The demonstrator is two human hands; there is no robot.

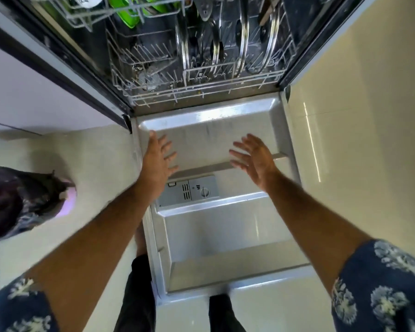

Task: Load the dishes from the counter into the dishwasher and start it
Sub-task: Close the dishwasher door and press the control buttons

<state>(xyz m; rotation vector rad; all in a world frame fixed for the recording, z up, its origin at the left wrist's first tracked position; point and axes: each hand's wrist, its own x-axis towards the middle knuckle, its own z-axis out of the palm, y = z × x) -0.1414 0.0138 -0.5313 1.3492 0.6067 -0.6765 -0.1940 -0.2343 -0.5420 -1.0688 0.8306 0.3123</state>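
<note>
Reaching fwd w/ both arms, your fingers are spread and straight on each side, holding nothing. Your left hand (157, 159) hovers over the left part of the open dishwasher door (201, 130), fingertips near its top-left corner; can't tell if it touches the metal. Your right hand (255, 161) hangs over the right-centre of the door, palm turned inward, also w/ fingers splayed. Between and just below the hands sits the detergent dispenser (189, 190), set into the door's inner panel.

Beyond the door, the lower rack (201, 92) is pushed inside the machine. It holds several steel-rimmed lids (242, 41) standing on edge, centre to right. Left side of the rack has bare tines. Higher up, the upper rack (86, 17) carries a green item (127, 13), type unclear. Pale tiled floor (345, 140) lies on both sides. A dark bag-like object (22, 200) sits on the floor far left, blurred.
</note>
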